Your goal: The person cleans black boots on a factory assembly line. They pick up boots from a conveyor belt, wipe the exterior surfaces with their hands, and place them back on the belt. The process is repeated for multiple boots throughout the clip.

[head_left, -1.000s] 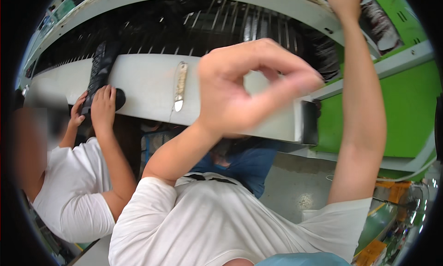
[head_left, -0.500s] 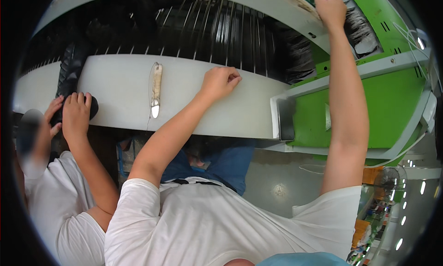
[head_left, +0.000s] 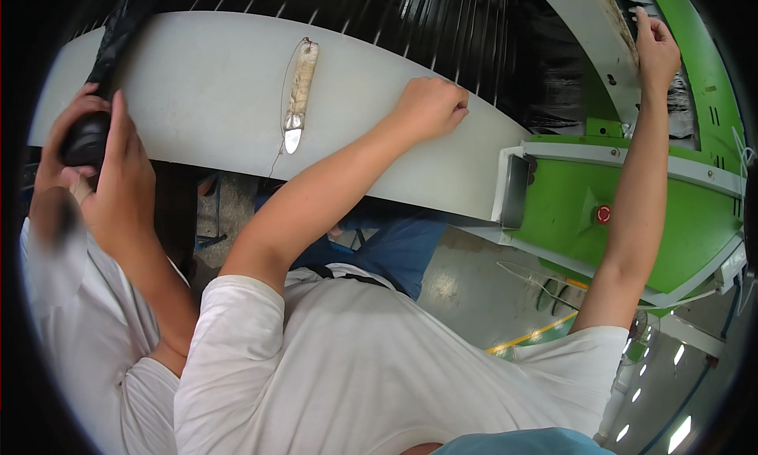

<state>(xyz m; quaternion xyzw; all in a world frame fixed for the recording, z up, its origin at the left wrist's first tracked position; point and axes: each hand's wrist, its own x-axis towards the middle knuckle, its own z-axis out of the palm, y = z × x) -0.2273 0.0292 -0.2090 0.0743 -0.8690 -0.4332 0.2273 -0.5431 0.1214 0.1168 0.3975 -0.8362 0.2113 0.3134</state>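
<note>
Black comb-like strips (head_left: 410, 28) run in a dense row along the top of the machine, behind a curved pale grey panel (head_left: 197, 99). My left hand (head_left: 430, 107) rests on the upper edge of that panel, fingers curled into a loose fist, knuckles just touching the lower ends of the strips; I cannot tell whether it pinches anything. My right hand (head_left: 657, 48) reaches far up to the machine's upper right, fingers bent against a worn pale rail (head_left: 600, 28) beside more black strips, holding nothing that I can see. A small knife with a pale handle (head_left: 298, 95) lies on the panel, well apart from both hands, untouched. At far left, another person's hands (head_left: 103, 167) grip a black rounded knob (head_left: 83, 139). A green machine housing (head_left: 632, 210) with a red button (head_left: 603, 213) sits below my right arm. I judge the work is mid-way: both hands are placed on the machine, but nothing shows parts removed or fitted, so I cannot say how much remains.
</note>
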